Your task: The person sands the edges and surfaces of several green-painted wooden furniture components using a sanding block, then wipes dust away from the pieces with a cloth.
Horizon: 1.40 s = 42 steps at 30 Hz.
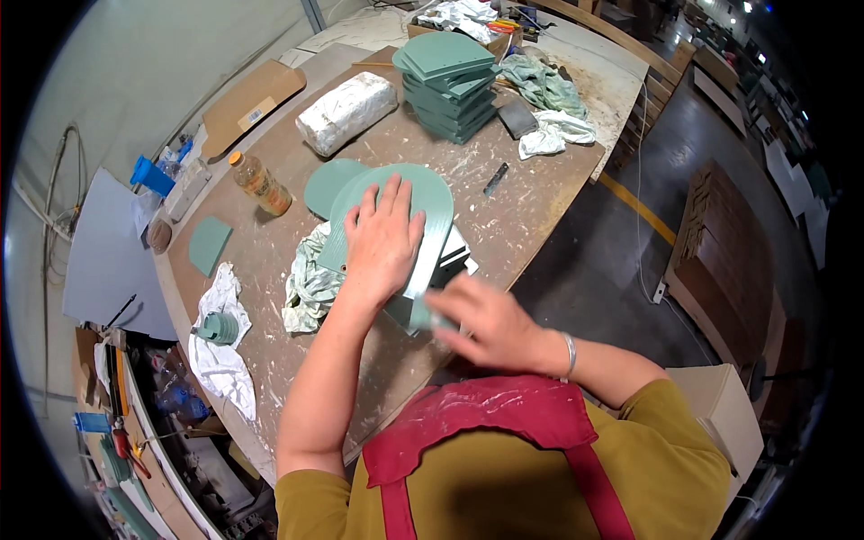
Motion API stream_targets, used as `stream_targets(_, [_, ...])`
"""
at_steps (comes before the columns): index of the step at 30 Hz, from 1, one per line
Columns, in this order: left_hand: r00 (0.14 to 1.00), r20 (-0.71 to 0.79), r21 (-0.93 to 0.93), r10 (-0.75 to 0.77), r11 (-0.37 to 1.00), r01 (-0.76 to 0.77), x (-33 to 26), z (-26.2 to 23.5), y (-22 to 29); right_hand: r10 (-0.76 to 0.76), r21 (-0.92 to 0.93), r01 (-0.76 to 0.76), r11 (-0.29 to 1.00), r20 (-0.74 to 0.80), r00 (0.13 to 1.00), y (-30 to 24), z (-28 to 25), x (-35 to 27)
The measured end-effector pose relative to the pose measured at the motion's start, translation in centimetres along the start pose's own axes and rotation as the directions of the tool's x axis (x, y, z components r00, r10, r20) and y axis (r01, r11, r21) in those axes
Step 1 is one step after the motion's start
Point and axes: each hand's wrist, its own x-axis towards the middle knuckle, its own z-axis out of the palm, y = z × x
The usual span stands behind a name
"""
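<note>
I kept left hand (382, 238) flat, fingers spread, pinning panel (396, 211); right hand (481, 319), blurred, grip unclear, worked its near edge evenly.

On the paint-flecked wooden worktop (504, 225), the green arch-topped panel (423, 202) lies over a crumpled pale rag (309, 283); a stack of green panels (447, 85) sits behind it, an amber plastic bottle (261, 184) to its left.

Green panel (423, 193), green stacked panels (448, 83), brown paint-flecked workbench (522, 216), white-green rag (310, 279), red apron (490, 418).
</note>
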Motion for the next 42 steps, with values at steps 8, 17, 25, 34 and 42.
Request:
stream_targets(8, [1.000, -0.013, 0.022, -0.007, 1.000, 0.008, -0.2, -0.2, 0.0, 0.356, 0.302, -0.321, 0.898, -0.071, 0.932, 3.3, -4.4, 0.7])
stream_targets(17, [0.995, -0.095, -0.035, 0.009, 0.999, -0.012, 0.1, -1.1, 1.0, 0.395, 0.183, -0.393, 0.901, 0.025, 0.918, 13.9, -9.1, 9.1])
stream_targets(25, [0.997, -0.061, -0.074, -0.044, 0.996, 0.039, 0.5, -1.4, 1.3, 0.186, 0.100, -0.226, 0.969, 0.310, 0.932, 15.6, -6.9, 16.4])
stream_targets(34, [0.995, -0.019, -0.078, -0.099, 0.992, 0.097, 0.6, -1.7, 1.2, 0.142, 0.188, -0.245, 0.951, 0.441, 0.886, 17.6, -10.0, 15.4])
stream_targets(42, [0.992, 0.012, -0.071, -0.123, 0.990, 0.124, 0.9, -2.0, 1.7, -0.084, 0.320, -0.119, 0.940, 0.554, 0.828, 20.1, -6.7, 19.6])
